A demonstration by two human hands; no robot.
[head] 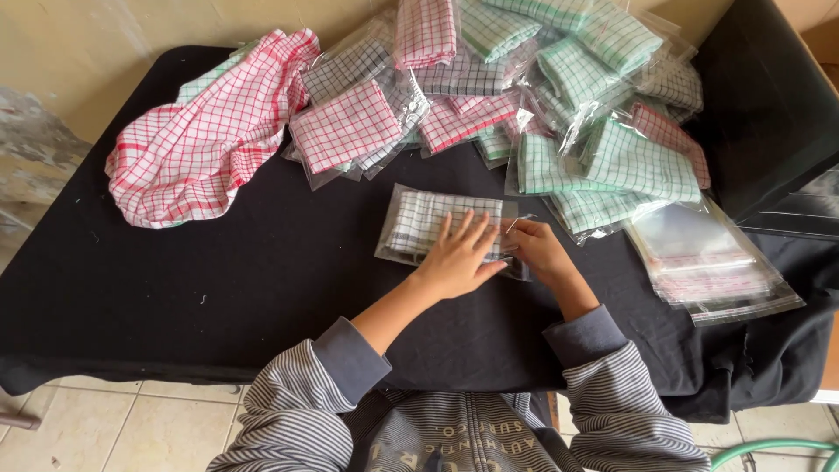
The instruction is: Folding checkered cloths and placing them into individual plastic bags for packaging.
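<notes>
Your left hand (459,252) lies flat, fingers spread, pressed on top of the bagged grey-checked cloth (428,223), which sits near the middle of the black table (218,280), just in front of the heap of bagged cloths (542,96). The bagged cloth lies flat with its long axis running left to right across the table, roughly parallel to the near edge; its open end points toward your right, where the clear flap (516,229) extends past the folded fabric. Your right hand (537,249) is curled at that end, its fingertips pinching the flap; the exact grip between thumb and fingers cannot be told. Both hands touch the same package and sit just beside each other. To your right, a stack of empty clear bags (712,267) lies flat near the table edge, well apart from the package. To your left, a loose red-checked cloth (205,144) lies unfolded and crumpled, also well apart. The heap behind holds red, green and grey checked cloths in clear bags.
</notes>
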